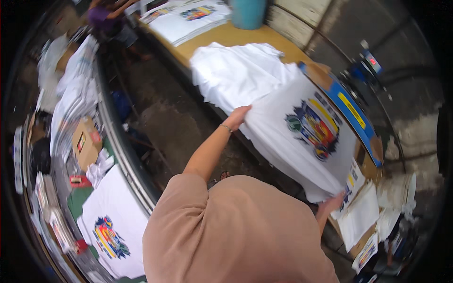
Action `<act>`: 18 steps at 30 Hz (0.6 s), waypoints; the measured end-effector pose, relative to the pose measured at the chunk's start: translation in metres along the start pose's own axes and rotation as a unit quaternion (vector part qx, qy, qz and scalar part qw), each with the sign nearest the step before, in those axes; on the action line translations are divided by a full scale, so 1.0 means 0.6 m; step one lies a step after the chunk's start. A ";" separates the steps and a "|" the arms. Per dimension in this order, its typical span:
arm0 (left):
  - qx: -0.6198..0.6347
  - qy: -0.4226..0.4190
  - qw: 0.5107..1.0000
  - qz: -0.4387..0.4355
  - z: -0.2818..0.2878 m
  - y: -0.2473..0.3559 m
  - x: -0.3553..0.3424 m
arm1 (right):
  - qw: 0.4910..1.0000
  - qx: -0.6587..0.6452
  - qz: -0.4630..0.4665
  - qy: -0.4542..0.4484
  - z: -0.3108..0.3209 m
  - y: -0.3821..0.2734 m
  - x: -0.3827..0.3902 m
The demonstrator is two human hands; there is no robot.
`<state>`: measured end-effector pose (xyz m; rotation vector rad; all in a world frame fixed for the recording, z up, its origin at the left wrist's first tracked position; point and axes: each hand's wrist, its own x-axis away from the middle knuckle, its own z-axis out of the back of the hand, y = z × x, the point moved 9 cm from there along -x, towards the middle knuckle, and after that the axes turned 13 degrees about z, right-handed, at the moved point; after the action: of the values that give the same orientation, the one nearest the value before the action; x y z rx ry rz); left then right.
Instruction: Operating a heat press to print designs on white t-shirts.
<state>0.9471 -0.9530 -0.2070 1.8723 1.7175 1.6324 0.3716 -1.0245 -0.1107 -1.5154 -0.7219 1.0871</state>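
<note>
A white T-shirt [283, 141] with a colourful print [314, 128] on its front lies spread over a blue-edged board [351, 109]. My left hand [238, 116], a thin bracelet on its wrist, grips the shirt's near upper edge. My right hand [331, 204] holds the shirt's lower edge by a corner. Behind the shirt a heap of plain white shirts [236, 66] rests on a wooden table [226, 35].
A stack of printed shirts [188, 19] and a blue barrel [247, 12] stand further along the table. Printed sheets [359, 214] lie at lower right. Left: another printed shirt [111, 231], a cardboard box [85, 141], shirt piles. A person in purple [101, 16] is top left.
</note>
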 end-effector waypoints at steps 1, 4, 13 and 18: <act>-0.001 -0.010 0.998 -0.060 0.008 0.034 0.039 | 0.996 0.064 0.063 0.029 0.014 -0.033 -0.025; 0.172 -0.016 0.967 -0.188 0.072 0.110 0.189 | 0.980 0.006 0.177 0.093 -0.114 -0.272 0.020; 0.379 0.238 0.713 -0.540 0.384 0.031 0.867 | 0.848 -0.453 0.126 -0.245 -0.574 -0.554 0.256; 0.297 0.430 0.503 -0.688 0.279 -0.139 1.215 | 0.690 -0.538 -0.039 -0.483 -0.803 -0.656 0.501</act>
<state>0.8520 -0.2739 0.1035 -0.9388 2.8684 1.0454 0.9723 -0.8664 0.1920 -1.6703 -2.4877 1.4722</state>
